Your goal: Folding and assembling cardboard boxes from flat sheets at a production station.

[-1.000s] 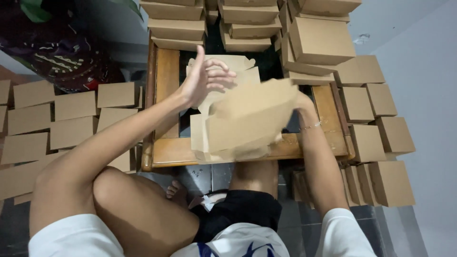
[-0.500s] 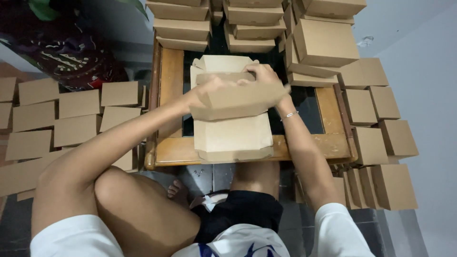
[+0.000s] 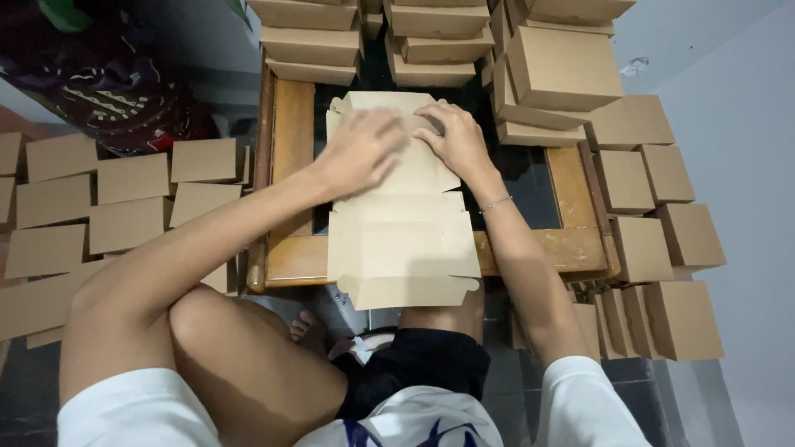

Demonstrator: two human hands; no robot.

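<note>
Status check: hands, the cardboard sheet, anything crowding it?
Left hand and right hand flat on cardboard sheet. Sheet unfolded on wooden table. Folded boxes stacked at far edge.

You've got one flat cardboard box blank [image 3: 403, 240] on one wooden table [image 3: 294, 141], two hands, plus assembled boxes beyond counting.
</note>
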